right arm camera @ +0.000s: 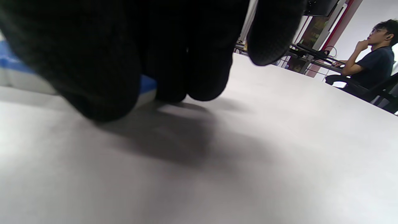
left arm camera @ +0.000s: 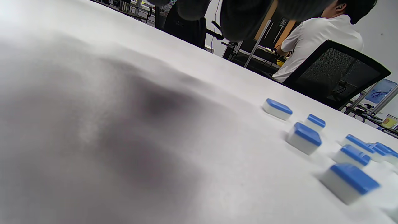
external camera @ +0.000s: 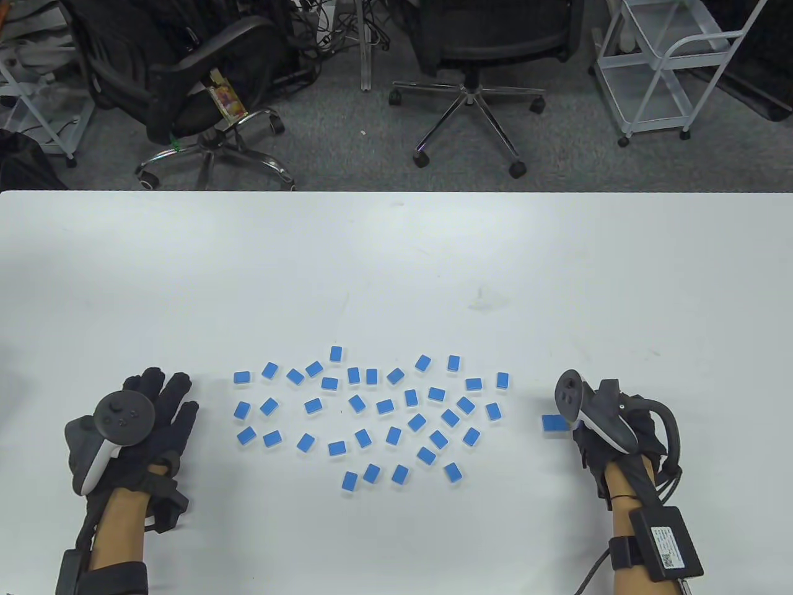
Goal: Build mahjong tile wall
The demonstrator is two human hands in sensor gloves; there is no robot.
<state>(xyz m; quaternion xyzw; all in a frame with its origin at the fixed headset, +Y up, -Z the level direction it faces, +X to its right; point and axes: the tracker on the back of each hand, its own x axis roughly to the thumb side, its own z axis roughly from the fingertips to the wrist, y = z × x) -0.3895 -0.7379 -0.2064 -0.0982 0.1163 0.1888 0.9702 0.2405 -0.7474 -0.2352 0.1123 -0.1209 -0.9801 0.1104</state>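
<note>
No wall built yet — small blue-backed white plastic mahjong tiles (external camera: pixel 384 406) lie scattered on the white table (external camera: pixel 396 260). One lone blue tile (external camera: pixel 554 423) is touched by the right hand (external camera: pixel 610 427), grip unclear; the left hand (external camera: pixel 145 421) lies flat, fingers spread — all stacking remains.

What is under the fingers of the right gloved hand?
A blue-backed mahjong tile lies on the white table under the right hand. Only its left part shows in the table view; the fingers cover the rest, so the grip cannot be told.
</note>
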